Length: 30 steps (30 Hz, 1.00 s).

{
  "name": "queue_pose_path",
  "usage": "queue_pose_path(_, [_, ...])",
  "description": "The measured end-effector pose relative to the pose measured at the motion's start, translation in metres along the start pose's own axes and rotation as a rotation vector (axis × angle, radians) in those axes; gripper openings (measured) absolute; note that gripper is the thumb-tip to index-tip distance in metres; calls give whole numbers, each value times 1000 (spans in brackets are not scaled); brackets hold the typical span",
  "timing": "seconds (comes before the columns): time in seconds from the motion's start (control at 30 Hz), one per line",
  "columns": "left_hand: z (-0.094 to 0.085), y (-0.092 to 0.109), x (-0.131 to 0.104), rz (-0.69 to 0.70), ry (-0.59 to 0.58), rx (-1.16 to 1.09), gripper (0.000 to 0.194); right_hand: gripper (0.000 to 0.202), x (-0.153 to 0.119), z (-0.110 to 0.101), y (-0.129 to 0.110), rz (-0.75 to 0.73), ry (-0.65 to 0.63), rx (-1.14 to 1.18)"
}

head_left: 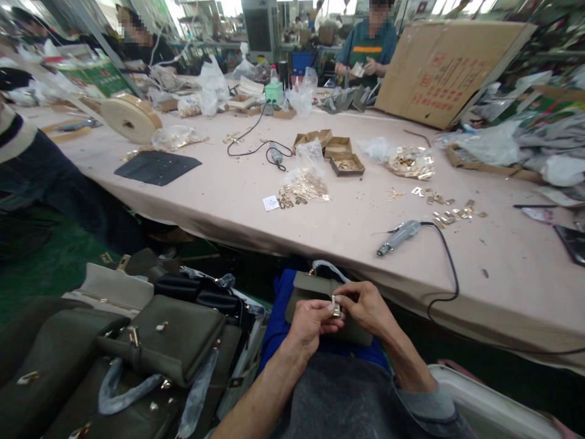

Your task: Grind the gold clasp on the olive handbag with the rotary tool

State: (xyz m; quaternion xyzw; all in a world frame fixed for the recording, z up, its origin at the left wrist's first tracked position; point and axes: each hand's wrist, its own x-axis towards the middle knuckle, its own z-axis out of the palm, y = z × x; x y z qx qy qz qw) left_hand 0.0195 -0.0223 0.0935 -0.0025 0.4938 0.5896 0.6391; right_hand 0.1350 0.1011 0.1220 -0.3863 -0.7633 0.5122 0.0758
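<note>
Between my fingertips is a small gold metal clasp piece (336, 306). My left hand (311, 323) pinches it from the left, its fingers curled. From the right, the thumb and forefinger of my right hand (364, 305) also close on the piece. Under both hands an olive-green handbag (301, 291) lies on my lap over blue cloth (284, 299); its handle is wrapped in clear plastic. On the table ahead rests a grey electric screwdriver (398, 238) with a black cable. Loose gold metal plates (452, 214) lie beyond the screwdriver.
Several olive bags (183, 332) are piled at my left. The pink-covered table (338, 225) holds small cardboard boxes (346, 164), plastic bags of gold parts (307, 182), a tape roll (130, 119) and a large carton (452, 73). A person (370, 49) stands across the table.
</note>
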Motion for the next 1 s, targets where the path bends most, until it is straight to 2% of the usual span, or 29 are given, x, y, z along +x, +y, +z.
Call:
queue_pose_path(0.17, [1, -11, 1, 34, 134, 50, 54, 26, -19, 13, 5, 71, 156, -126])
queue_pose_path(0.27, [2, -18, 1, 73, 209, 83, 48, 36, -37, 26, 8, 70, 171, -170])
queue_pose_path(0.43, [-3, -25, 4, 80, 273, 208, 33, 41, -57, 47, 18, 113, 195, 36])
queue_pose_path(0.6, [-6, -26, 5, 29, 294, 277, 32, 45, -59, 53, 35, 209, 149, 174])
queue_pose_path(0.7, [-6, -23, 7, 3, 270, 234, 34, 44, -56, 56, 37, 203, 156, 198])
queue_pose_path(0.83, [-2, -19, 5, -23, 177, 132, 39, 35, -61, 63, 26, 166, 238, 165])
queue_pose_path(0.97, [1, -17, 22, -79, 204, 218, 47, 21, -62, 64, 33, 224, 314, 153])
queue_pose_path(1.0, [4, -16, 28, -53, 281, 297, 48, 19, -60, 62, 39, 252, 320, 178])
